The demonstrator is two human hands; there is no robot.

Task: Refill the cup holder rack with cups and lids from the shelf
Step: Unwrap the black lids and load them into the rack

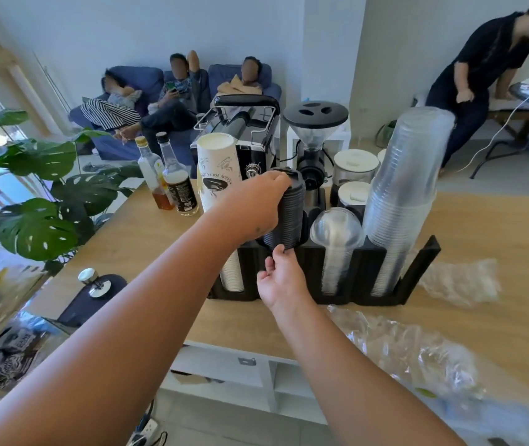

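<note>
A black cup holder rack point(419, 268) stands on the wooden counter point(482, 317). Its slots hold a stack of white paper cups point(216, 169), a stack of black lids point(290, 217), clear dome lids point(335, 233) and a tall stack of clear plastic cups point(401, 201). My left hand point(256, 204) grips the top and left side of the black lid stack. Below it, my right hand point(280, 280) holds the bottom of that stack with thumb and fingertips, at the rack's front.
Empty clear plastic wrappers point(417, 349) lie on the counter in front and right of the rack. Behind the rack stand an espresso machine point(247, 136), a grinder point(313, 140), white-lidded jars point(354, 165) and two bottles point(177, 185). A tamper point(90, 281) sits at left. People sit beyond.
</note>
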